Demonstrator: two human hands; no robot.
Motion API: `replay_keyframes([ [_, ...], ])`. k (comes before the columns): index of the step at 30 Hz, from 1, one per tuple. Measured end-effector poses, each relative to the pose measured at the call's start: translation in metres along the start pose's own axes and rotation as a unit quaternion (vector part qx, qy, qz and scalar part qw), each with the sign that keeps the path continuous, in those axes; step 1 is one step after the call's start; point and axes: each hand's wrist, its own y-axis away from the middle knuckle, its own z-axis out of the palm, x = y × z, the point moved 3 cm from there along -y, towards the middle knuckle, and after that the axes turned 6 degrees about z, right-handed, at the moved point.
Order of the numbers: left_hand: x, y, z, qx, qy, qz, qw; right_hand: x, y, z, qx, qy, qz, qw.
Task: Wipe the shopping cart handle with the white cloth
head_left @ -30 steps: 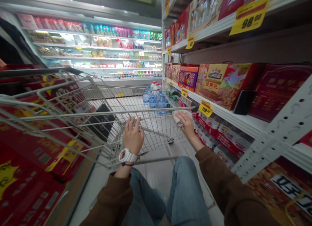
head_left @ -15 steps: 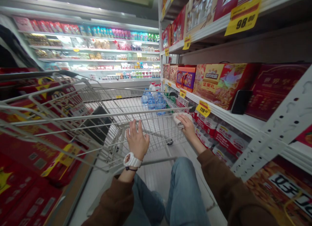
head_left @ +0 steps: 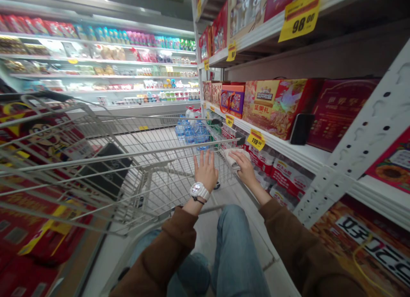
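A grey wire shopping cart (head_left: 150, 157) stands across in front of my knees. My left hand (head_left: 206, 172), with a white watch (head_left: 199, 191) on its wrist, is spread against or just before the cart's side wires, near its right end. Whether the fingertips touch the wires I cannot tell. At that right end, my right hand (head_left: 242, 164) presses a folded whitish cloth (head_left: 229, 159) against the cart's side, fingers bent over it. A dark flat box (head_left: 107, 171) shows through the wires on the left.
Shelving (head_left: 307, 154) with gift boxes (head_left: 272, 105) and a black phone (head_left: 301, 129) rises on the right. Packs of bottles (head_left: 290, 177) sit beneath. Water jugs (head_left: 195, 130) stand beyond the cart. Red boxes (head_left: 28, 203) are stacked left, and a refrigerated display (head_left: 112, 75) spans the back.
My left hand has moved right along the cart's side, closer to my right hand. The right hand stays on the cloth. The view has turned a little.
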Motion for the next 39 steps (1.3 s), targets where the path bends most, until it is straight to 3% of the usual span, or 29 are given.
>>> replay_keyframes([
  [8, -0.001, -0.004, 0.008, 0.024, -0.001, -0.007, 1.000, 0.003, -0.015, -0.009, 0.026, 0.017, -0.004, 1.000],
  [13, 0.000, 0.000, 0.002, 0.035, 0.000, -0.007, 0.999, -0.005, -0.033, 0.005, 0.014, 0.027, -0.034, 0.999],
  [18, 0.001, 0.004, -0.004, 0.036, 0.014, -0.016, 0.999, -0.008, -0.024, 0.021, -0.002, 0.019, -0.063, 0.998],
  [25, 0.003, 0.007, -0.008, 0.032, 0.020, -0.026, 0.999, -0.011, -0.028, 0.007, -0.019, -0.002, -0.069, 0.997],
  [34, 0.002, 0.014, -0.012, 0.023, 0.023, -0.028, 0.999, -0.017, -0.024, 0.012, -0.048, 0.008, -0.052, 0.997],
  [39, 0.003, 0.016, -0.011, 0.035, 0.017, -0.029, 0.999, -0.009, -0.025, 0.011, -0.021, -0.016, -0.075, 0.997],
])
